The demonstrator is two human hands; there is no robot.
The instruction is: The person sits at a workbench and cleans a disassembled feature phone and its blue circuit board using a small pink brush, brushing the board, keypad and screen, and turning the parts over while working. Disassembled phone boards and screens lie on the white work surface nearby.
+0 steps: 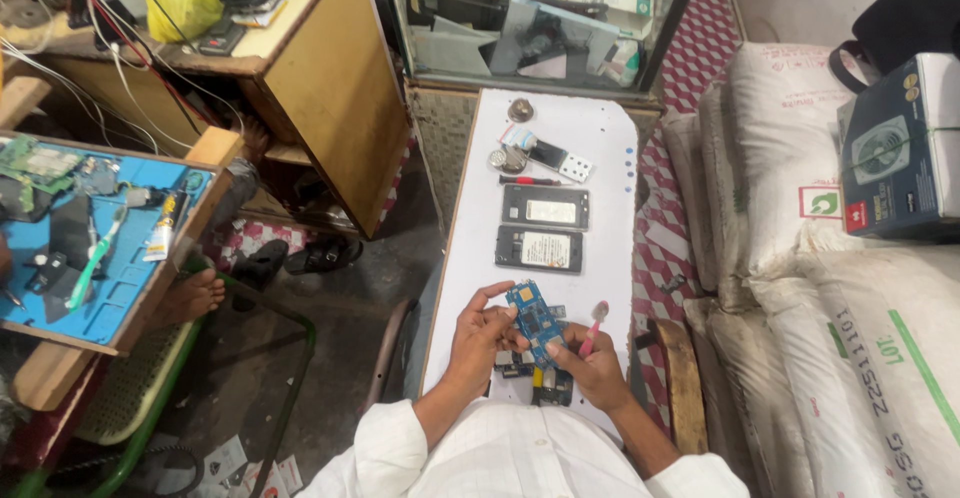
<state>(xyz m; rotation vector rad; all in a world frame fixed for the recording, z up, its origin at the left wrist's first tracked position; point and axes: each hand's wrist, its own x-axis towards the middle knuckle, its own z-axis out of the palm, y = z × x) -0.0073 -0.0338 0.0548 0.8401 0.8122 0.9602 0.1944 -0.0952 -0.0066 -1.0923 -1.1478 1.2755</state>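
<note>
My white sleeves [500,458] fill the bottom of the view, and just past them my two hands meet over the near end of the white worktop [470,248]. My left hand [480,343] has its grip closed on the blue circuit board [535,320], fingertips pinching its left edge, with the thumb lifted above it. The board's long axis runs away from me and leans a little to the left, its far end pointing toward the two dark phone bodies [543,228] laid side by side further up the worktop. My right hand [590,368] is closed around a pink-handled brush [596,324], which stands nearly upright with its head at the top, just to the right of the board and close to its near right corner. So the board lies to the left of the brush, the two nearly touching, and my right hand is the nearer one to its free edge. Small dark parts [545,383] lie on the worktop under my hands. A small screwdriver [530,181] and round metal pieces [510,158] sit well beyond.
</note>
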